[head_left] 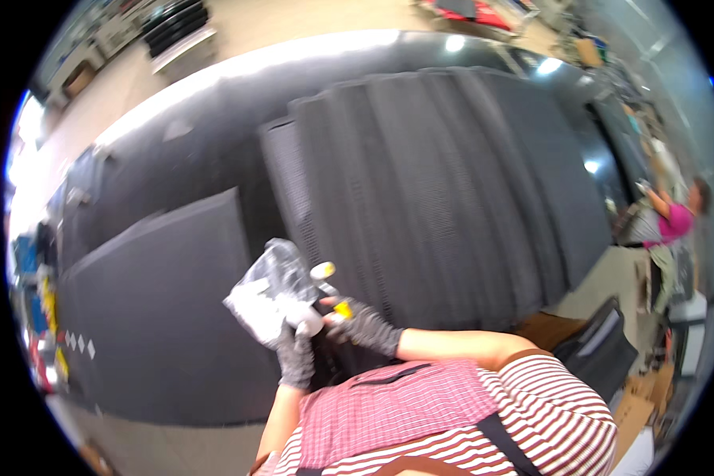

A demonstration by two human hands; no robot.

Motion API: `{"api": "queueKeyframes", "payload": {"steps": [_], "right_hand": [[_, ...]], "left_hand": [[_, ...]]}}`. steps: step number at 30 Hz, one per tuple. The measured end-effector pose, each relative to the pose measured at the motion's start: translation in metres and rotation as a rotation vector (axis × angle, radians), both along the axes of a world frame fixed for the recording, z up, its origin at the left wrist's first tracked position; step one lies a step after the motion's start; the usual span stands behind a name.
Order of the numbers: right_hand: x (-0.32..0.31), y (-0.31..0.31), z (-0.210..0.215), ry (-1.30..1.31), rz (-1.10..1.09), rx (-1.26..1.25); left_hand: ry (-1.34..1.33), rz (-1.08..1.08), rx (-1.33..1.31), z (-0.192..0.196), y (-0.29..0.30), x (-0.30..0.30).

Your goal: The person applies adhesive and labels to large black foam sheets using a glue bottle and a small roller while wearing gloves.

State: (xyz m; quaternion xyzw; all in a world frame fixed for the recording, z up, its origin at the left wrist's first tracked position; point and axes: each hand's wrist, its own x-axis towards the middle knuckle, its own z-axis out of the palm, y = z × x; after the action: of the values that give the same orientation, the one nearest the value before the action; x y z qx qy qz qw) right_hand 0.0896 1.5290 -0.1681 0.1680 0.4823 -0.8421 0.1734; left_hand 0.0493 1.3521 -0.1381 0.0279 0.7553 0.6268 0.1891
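Observation:
My left hand, in a dark grey glove with bare fingertips, is closed on a clear plastic bag. White pieces show through the film. A white cylinder sits by its mouth, close to my fingers; whether it is inside or outside the bag I cannot tell. My right hand, gloved alike, is closed on a small white-and-yellow thing that sticks up past the fingers; its exact kind is blurred. A yellow patch shows at those fingers. Both hands are close together in front of my checked apron.
Overlapping dark grey sheets cover the middle and right of a long glossy black table. Another dark panel lies at left. A co-worker in pink stands at far right. A black chair is by my right side.

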Motion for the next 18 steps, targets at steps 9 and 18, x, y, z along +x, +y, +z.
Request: {"api": "queueKeyframes", "payload": {"steps": [9,18], "right_hand": [[-0.009,-0.02,-0.007,0.227,0.431,0.939],[0.008,-0.01,0.014,0.344,0.457,1.136]], "left_hand": [[-0.15,0.228,0.394,0.003,-0.04,-0.005],[-0.098,0.342,0.556,0.036,-0.049,-0.006]]}}
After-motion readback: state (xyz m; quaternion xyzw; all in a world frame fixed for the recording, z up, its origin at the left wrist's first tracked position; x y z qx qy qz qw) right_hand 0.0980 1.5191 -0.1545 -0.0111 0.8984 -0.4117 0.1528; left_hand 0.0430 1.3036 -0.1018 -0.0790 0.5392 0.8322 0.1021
